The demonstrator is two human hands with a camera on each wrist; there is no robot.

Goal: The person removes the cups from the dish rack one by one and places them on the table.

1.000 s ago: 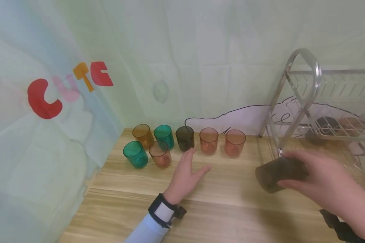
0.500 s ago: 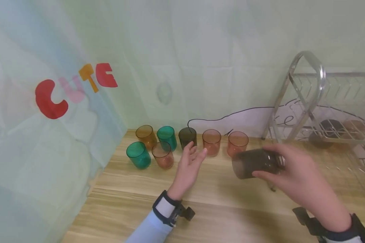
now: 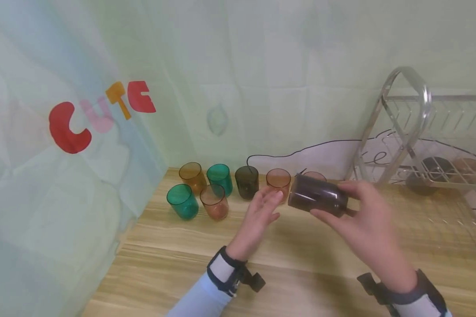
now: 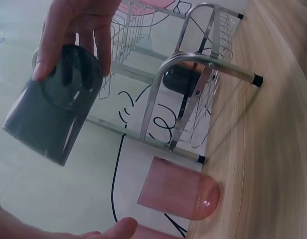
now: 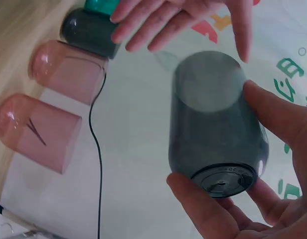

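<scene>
A dark grey cup is tilted on its side in the air, gripped near its base by the right hand. In the right wrist view the cup shows its base, with thumb and fingers around it. Just left of the cup's mouth, the left hand is raised with loosely extended fingers and holds nothing. Behind the hands stand pink cups, one behind the left fingertips and another partly hidden by the held cup. In the left wrist view the right hand holds the grey cup.
On the wooden table stand an amber cup, green cups, a pink cup and a dark cup. A metal rack at the right holds a dark cup and a pinkish cup.
The right hand has carried the grey cup leftward from beside the rack to near the left hand. The left hand has shifted slightly right.
</scene>
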